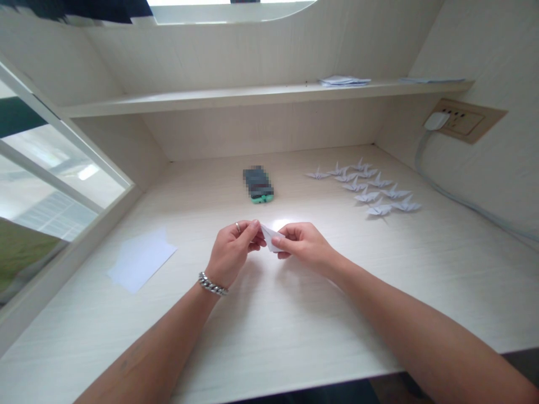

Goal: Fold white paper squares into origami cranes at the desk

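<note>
Above the middle of the desk, a small piece of folded white paper (270, 238) is held between both hands. My left hand (236, 247), with a ring and a chain bracelet at the wrist, pinches its left tip between thumb and fingers. My right hand (303, 242) grips the right end, thumb on top. Several white paper cranes (366, 193) stand in loose rows at the back right of the desk. Some loose white sheets (145, 258) lie to the left of my left hand.
A phone (259, 184) with a green edge lies beyond my hands, partly pixelated. A shelf (210, 100) runs across the back, bearing a stack of papers (345, 81). On the right wall, a white plug sits in a socket (467, 120), its cable (463, 203) trailing along the desk's side.
</note>
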`<state>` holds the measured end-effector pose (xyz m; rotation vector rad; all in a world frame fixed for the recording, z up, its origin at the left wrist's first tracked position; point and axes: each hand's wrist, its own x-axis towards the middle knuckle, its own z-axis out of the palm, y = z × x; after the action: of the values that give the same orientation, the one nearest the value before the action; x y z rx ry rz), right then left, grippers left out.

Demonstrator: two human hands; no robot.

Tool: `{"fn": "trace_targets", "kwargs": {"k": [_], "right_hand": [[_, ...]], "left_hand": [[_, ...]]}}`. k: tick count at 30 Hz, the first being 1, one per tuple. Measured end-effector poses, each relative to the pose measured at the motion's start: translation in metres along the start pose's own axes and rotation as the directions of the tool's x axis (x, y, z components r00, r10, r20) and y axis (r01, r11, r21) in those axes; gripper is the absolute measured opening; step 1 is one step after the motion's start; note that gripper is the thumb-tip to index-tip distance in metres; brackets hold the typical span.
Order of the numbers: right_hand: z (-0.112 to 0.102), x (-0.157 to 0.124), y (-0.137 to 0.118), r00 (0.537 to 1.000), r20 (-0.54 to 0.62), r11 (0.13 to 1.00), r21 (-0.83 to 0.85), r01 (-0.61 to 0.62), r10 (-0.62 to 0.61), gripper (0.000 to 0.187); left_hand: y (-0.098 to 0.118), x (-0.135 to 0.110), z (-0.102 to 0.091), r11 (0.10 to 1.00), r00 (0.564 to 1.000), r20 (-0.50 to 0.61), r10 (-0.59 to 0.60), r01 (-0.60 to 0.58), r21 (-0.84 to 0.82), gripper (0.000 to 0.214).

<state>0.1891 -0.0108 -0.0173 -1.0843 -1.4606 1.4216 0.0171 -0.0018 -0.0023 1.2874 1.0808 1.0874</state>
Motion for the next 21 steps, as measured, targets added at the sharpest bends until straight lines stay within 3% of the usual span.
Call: {"fn": "trace_targets", "kwargs": {"k": [5, 13, 17, 21], "right_hand": [[0.0002, 0.0002, 0.0006, 1.000, 0.009, 0.998, 0.069, -0.016, 0.016, 0.031], [-0.0017, -0.0003, -0.0049, 0.998, -0.004, 0.994, 0.093, -0.058, 0.059, 0.025], [-0.0005, -0.0003, -0.0044, 0.998, -0.070, 0.997, 0.081, -0.004, 0.010, 0.018], [0.0000, 0.0016, 0.0011, 0.990, -0.114, 0.989, 0.107, 0.098, -0.085, 0.028]], "left_hand": [[0.0018, 0.0003, -0.0007, 0.984, 0.998, 0.056, 0.036, -0.045, 0.172, 0.023], [0.0001, 0.0032, -0.0048, 0.990, 1.000, 0.009, 0.029, -0.030, 0.140, 0.024], [0.0011, 0.0027, -0.0045, 0.982, 0.999, 0.021, 0.026, -0.029, 0.186, 0.024], [-0.0001, 0.0030, -0.0040, 0.984, 0.999, 0.033, 0.021, -0.027, 0.178, 0.025]]}}
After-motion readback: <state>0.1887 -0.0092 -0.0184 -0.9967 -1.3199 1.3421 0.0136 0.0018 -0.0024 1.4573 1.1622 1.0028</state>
